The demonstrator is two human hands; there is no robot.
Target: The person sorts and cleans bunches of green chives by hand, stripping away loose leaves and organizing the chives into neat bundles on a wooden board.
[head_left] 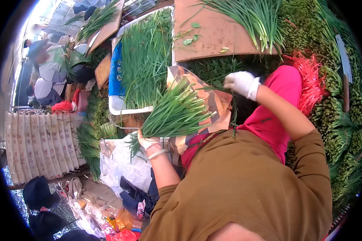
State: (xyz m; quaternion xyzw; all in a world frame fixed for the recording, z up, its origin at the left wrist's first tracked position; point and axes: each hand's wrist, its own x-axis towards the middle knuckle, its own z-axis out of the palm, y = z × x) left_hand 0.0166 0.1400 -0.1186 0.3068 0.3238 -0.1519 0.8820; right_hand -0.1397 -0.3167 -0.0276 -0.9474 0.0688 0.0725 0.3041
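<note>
A bunch of long green chives lies across my lap, pale cut ends toward the right. My left hand, in a pale glove with a white band at the wrist, is closed around the leafy end of that bunch. Over my right knee, my white-gloved right hand is raised with its fingers curled. Loose green blades pass close to its fingertips, and whether it grips any is hidden. Under the bunch is a patterned orange and grey cloth. Red plastic strings hang beside my right knee.
Ahead stands a white crate filled with chives. A brown board carries more loose chives. Stacked bundles line the right, with a knife on them. White sacking lies left; co-workers sit beyond.
</note>
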